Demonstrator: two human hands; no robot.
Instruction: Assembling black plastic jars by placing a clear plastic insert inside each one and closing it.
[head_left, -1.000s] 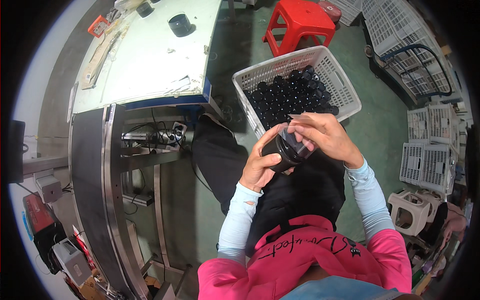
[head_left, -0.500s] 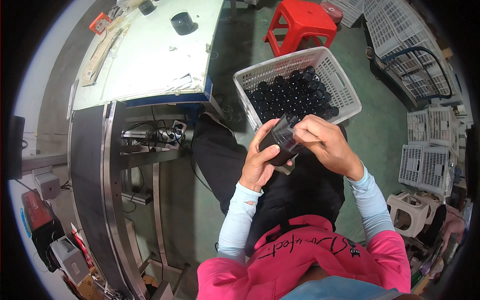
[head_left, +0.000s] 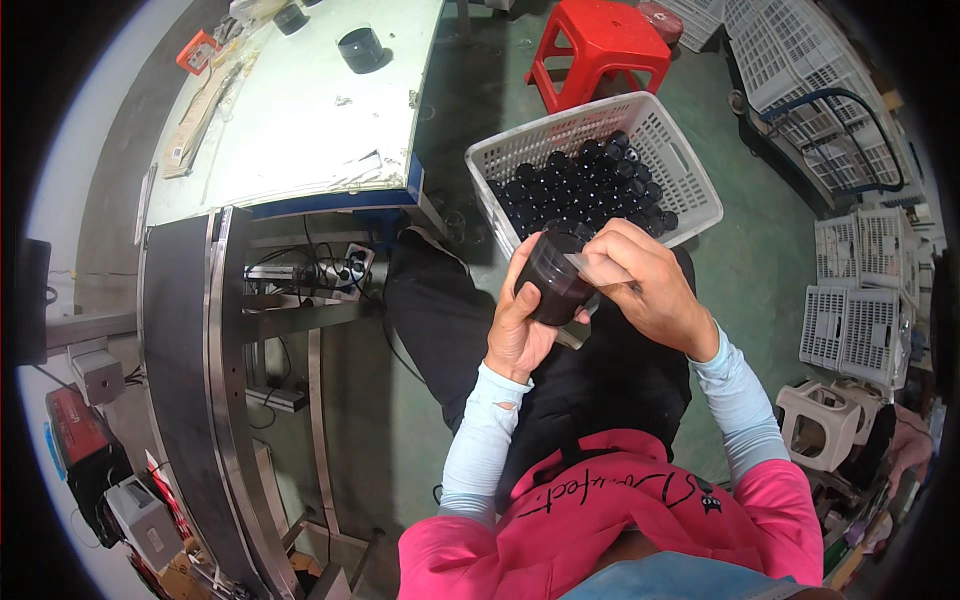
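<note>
My left hand (head_left: 516, 328) wraps round a dark, glossy cylindrical container (head_left: 554, 284), its round end tilted up and away from me. At that end's right side, my right hand (head_left: 648, 284) has its fingers closed on a thin translucent piece like clear film (head_left: 592, 268). Whether this piece is attached to the container I cannot tell. A pale strip (head_left: 574, 336) shows below the container. Just beyond my hands, a white perforated crate (head_left: 690, 200) holds many small black round pieces (head_left: 575, 185).
At the left stand a white-topped table (head_left: 300, 120) with a dark cylinder (head_left: 360, 48) on it and a black conveyor belt (head_left: 178, 350) with metal rails. A red stool (head_left: 600, 45) stands behind the crate. Stacked white crates (head_left: 850, 325) and a trolley (head_left: 835, 140) line the right.
The container has tipped so that its round end shows more. My right fingers have shifted slightly left, and the translucent piece now stands out at their tips.
</note>
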